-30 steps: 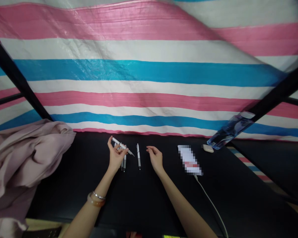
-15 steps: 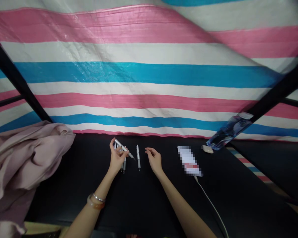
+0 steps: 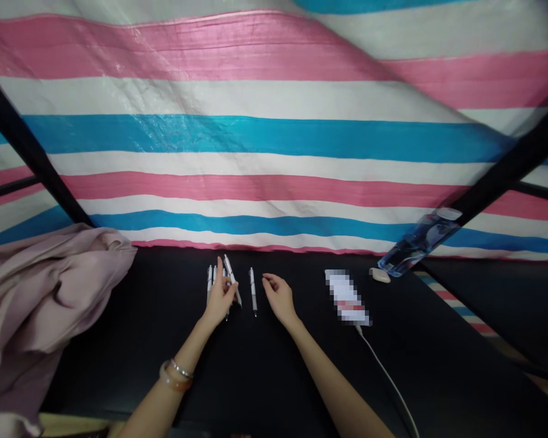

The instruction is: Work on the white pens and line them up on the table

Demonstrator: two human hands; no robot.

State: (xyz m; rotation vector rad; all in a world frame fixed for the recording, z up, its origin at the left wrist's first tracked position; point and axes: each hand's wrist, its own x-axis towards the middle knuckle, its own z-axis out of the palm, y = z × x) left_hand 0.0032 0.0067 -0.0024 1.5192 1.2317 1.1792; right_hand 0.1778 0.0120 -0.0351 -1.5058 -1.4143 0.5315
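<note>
My left hand [image 3: 220, 298] is over a group of white and grey pens [image 3: 209, 278] on the black table. Its thumb and bent fingers pinch one slanted pen [image 3: 229, 267], while the index finger points straight up and away. The palm and fingers cover parts of the pens beneath. A single pen [image 3: 252, 289] lies apart, between my two hands. Just to its right rests my right hand [image 3: 281, 298], its fingers loosely bent and apart with nothing visible in them.
A phone [image 3: 347, 298] with a white cable [image 3: 386, 365] lies right of my hands. Beyond it are a small white case [image 3: 380, 275] and a tilted clear bottle [image 3: 418, 243]. Pinkish cloth [image 3: 73, 292] is heaped at the left. A striped sheet [image 3: 256, 134] hangs behind the black table [image 3: 256, 371].
The pinched pen has turned steeper and come down beside the other pens. My left index finger has lifted off its end and straightened. My right hand has shifted slightly left.
</note>
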